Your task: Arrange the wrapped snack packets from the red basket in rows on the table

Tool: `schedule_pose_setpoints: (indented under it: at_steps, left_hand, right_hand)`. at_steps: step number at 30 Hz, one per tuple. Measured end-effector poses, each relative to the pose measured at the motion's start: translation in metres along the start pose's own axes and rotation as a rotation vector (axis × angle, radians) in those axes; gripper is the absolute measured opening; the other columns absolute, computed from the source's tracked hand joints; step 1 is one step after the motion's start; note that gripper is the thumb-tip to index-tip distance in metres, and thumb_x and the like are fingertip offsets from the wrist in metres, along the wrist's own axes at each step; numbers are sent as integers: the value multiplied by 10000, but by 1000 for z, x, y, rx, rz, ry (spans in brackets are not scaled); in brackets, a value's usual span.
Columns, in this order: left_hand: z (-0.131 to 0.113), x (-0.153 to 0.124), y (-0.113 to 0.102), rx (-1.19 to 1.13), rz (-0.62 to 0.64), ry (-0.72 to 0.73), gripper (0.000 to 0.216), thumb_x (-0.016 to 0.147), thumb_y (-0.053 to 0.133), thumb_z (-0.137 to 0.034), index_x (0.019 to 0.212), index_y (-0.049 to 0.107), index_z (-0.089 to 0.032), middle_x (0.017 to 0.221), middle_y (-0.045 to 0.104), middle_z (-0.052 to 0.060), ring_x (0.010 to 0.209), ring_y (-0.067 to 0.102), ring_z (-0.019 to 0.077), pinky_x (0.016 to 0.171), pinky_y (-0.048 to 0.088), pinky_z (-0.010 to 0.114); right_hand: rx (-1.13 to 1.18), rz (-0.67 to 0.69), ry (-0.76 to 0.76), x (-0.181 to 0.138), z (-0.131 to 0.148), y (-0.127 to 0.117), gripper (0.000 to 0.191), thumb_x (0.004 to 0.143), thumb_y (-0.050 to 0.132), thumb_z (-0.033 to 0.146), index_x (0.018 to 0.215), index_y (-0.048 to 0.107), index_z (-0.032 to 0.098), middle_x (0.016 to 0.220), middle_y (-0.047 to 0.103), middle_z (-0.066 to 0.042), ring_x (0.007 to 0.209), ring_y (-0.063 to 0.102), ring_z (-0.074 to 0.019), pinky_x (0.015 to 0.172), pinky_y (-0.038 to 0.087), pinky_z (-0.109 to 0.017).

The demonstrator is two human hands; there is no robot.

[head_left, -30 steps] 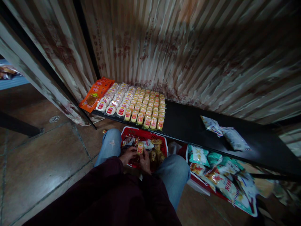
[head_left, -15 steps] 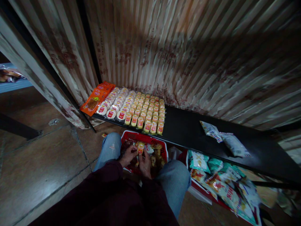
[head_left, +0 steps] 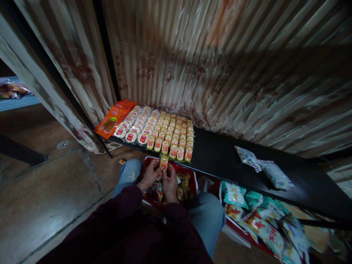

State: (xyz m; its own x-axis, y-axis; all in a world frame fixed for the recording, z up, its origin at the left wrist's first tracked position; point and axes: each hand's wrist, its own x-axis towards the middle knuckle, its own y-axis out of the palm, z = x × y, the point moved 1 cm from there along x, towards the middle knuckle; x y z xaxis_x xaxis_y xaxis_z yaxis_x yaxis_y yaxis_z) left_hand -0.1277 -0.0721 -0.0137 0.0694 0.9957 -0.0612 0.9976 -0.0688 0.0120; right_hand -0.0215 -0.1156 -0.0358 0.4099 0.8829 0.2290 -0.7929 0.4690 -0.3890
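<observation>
Between my two hands is a small yellow wrapped snack cake [head_left: 164, 162] with a red label, upright just in front of the shelf edge. My left hand [head_left: 151, 173] pinches its left side, and my right hand [head_left: 170, 182] grips the right side. Below them a red basket [head_left: 195, 182] between my knees holds mixed packaged snacks. On the black shelf [head_left: 211, 146], rows of matching yellow snack cakes [head_left: 173, 151] stand closely packed. Beside these, to the left, run rows of round white wrapped cakes [head_left: 131, 136].
Orange snack packets [head_left: 112, 121] lie at the shelf's left end. Two white-blue bags [head_left: 275, 175] rest toward its right. Under the shelf, another red basket [head_left: 236, 220] holds several chip bags [head_left: 233, 194]. A pleated curtain [head_left: 176, 55] hangs behind; a metal post [head_left: 107, 47] stands left.
Both hands have lifted the yellow snack cake up out of the basket toward the shelf's front edge. The view has shifted slightly.
</observation>
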Motion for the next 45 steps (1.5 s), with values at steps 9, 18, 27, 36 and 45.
schedule_pose_setpoints:
  at_steps: [9,18,27,36,45]
  left_hand:
    - [-19,24,4,89,-84,39,225,760,628,-95,968,593,-173,907,672,32,843,629,133,834,507,280]
    - [-32,46,14,301,-147,113,208,786,610,-120,985,606,-178,952,661,48,886,618,156,857,493,308]
    - [-29,55,19,521,-159,180,222,824,569,-139,1044,586,-168,975,639,74,913,607,188,856,490,336]
    - [-36,53,17,663,-121,161,261,853,535,-149,1108,569,-195,1007,637,71,927,615,193,833,497,310]
    - [-29,42,26,870,-196,301,450,868,514,-130,1305,539,-233,1215,564,111,1146,539,241,917,496,324]
  right_hand:
    - [-253,-78,-215,24,22,-2,387,939,391,342,1217,593,163,1203,610,-152,1163,523,-254,998,435,-452]
    - [-445,-189,-295,43,27,-14,406,951,365,309,1271,580,180,1457,440,-163,1381,331,-287,1076,322,-538]
    - [-535,-230,-245,67,14,-28,481,962,370,367,1363,518,148,1529,366,-174,1437,231,-308,1086,307,-542]
    - [-567,-206,-219,81,3,-29,491,960,381,406,1358,526,157,1536,362,-168,1445,215,-310,1103,274,-553]
    - [-619,-173,-254,84,-3,-26,518,954,401,451,1390,492,186,1535,373,-152,1455,201,-304,1109,241,-564]
